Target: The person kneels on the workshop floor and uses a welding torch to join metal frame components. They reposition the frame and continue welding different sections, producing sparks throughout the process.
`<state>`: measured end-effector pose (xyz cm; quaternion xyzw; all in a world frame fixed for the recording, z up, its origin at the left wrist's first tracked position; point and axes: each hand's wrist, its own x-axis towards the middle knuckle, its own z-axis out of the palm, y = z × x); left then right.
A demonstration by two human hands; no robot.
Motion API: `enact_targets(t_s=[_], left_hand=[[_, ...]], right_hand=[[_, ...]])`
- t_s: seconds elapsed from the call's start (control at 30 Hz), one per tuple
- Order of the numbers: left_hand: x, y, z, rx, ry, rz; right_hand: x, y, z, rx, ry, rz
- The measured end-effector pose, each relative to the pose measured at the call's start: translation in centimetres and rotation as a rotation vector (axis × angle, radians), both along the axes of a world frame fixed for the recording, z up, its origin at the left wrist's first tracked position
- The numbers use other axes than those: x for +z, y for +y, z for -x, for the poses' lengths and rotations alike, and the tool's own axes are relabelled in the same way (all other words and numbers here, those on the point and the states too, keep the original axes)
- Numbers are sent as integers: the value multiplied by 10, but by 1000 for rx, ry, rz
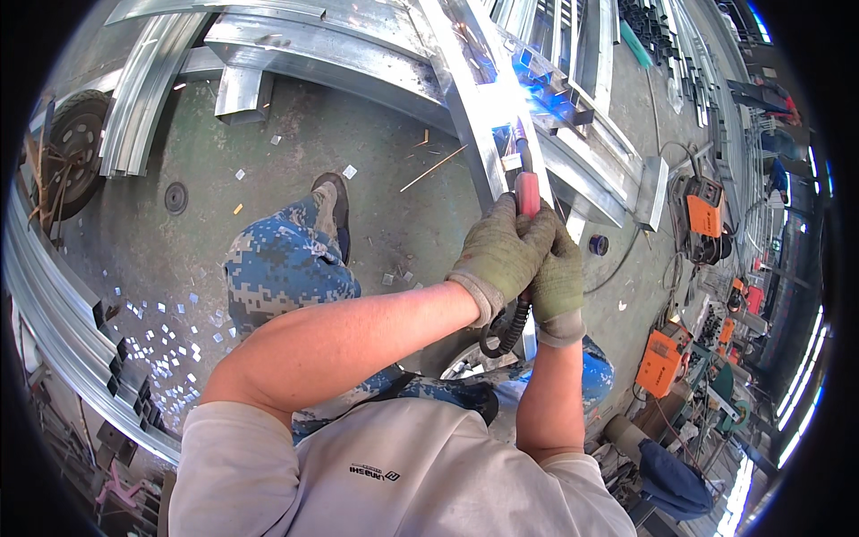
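Observation:
Both of my hands, in olive work gloves, are close together at the middle right of the picture. My left hand (494, 251) and my right hand (557, 273) are closed around the red handle of a welding torch (528, 195). From below them hangs its black coiled cable (512, 333). The torch's neck points away from me, onto a metal frame of square steel tubes (467, 125). At its tip burns a bright blue-white arc (506, 97), and the glare hides the joint there.
Long steel channels (322, 49) lie across the far side. More steel profiles (80, 358) are stacked at the left, near a wheel (79, 157). Orange welding machines (705, 208) stand at the right among cables. Small metal pieces (165, 353) litter the floor. A person (771, 98) is far right.

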<state>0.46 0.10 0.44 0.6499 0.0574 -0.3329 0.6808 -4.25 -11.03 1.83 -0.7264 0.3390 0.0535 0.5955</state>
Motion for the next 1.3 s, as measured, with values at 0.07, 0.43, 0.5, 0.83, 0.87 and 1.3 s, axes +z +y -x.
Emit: enact_targets(t_s=[0.07, 0.43, 0.5, 0.83, 0.87, 1.3], left_hand=[[3, 2, 1, 0, 22, 14], [2, 0, -1, 21, 10, 31], [0, -2, 1, 23, 9, 35], [0, -1, 2, 20, -17, 14], [-1, -2, 2, 20, -27, 5], [3, 1, 2, -11, 15, 42]], right_hand=[[8, 6, -2, -46, 31, -31], [2, 1, -1, 14, -16, 21], [0, 0, 1, -2, -29, 7], [6, 3, -1, -26, 1, -35], [8, 4, -1, -22, 14, -28], [4, 2, 3, -40, -34, -60]])
